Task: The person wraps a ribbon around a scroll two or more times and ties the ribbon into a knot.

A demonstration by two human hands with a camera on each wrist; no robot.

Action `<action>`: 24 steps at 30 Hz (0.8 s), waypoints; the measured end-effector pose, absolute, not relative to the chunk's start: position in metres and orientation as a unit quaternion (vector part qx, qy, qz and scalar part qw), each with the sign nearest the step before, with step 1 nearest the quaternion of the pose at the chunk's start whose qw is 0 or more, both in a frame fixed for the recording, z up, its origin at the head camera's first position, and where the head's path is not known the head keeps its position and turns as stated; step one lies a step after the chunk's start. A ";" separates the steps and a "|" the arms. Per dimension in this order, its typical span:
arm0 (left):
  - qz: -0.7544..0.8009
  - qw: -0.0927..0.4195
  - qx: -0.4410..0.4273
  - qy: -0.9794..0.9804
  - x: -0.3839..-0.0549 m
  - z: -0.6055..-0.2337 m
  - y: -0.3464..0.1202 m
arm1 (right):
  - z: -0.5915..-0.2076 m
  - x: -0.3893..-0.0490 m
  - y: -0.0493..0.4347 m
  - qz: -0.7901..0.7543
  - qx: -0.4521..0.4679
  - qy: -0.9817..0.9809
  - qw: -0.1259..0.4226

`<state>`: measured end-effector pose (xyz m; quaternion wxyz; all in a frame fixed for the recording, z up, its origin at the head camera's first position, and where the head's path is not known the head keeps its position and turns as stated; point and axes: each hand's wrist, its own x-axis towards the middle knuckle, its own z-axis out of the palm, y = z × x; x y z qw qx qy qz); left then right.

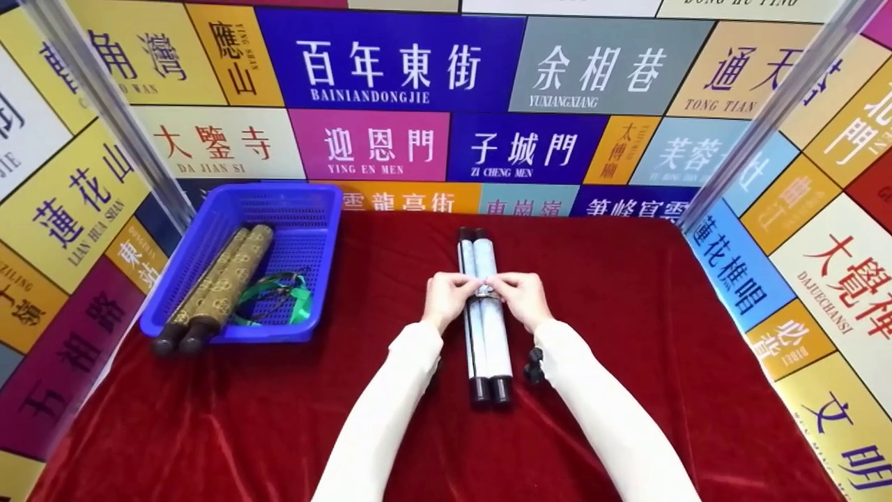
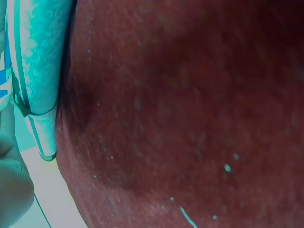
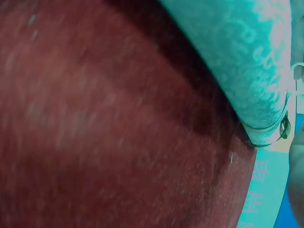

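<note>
Sleeved arms [image 1: 380,418] converge, fingers [image 1: 513,281] pinching a tie [image 1: 486,298] round a scroll [image 1: 495,338].

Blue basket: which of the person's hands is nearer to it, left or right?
Left. In the head view, the left hand is on the basket side of the pale scrolls; the right hand is on their opposite side, farther from the blue basket.

BAINIANDONGJIE on a blue panel [image 1: 390,59] — near the head view's twelve o'clock, YUXIANGXIANG on a grey panel [image 1: 610,66] toward one, YING EN MEN on a pink panel [image 1: 370,145] at eleven, DA JIAN SI on a cream panel [image 1: 214,143] at ten, DAJUECHANSI on a pale panel [image 1: 844,280] at three
</note>
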<state>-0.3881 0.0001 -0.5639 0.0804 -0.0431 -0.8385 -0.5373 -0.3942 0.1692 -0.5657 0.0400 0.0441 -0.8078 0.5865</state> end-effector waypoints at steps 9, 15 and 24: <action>-0.544 0.078 -0.077 -0.832 -0.389 -0.571 0.004 | -0.573 -0.391 0.168 0.596 0.132 -0.792 0.014; -0.547 0.077 -0.061 -0.831 -0.389 -0.574 0.004 | -0.559 -0.383 0.166 0.620 0.130 -0.774 -0.004; -0.528 0.080 -0.074 -0.842 -0.388 -0.574 0.010 | -0.555 -0.381 0.167 0.641 0.117 -0.755 -0.063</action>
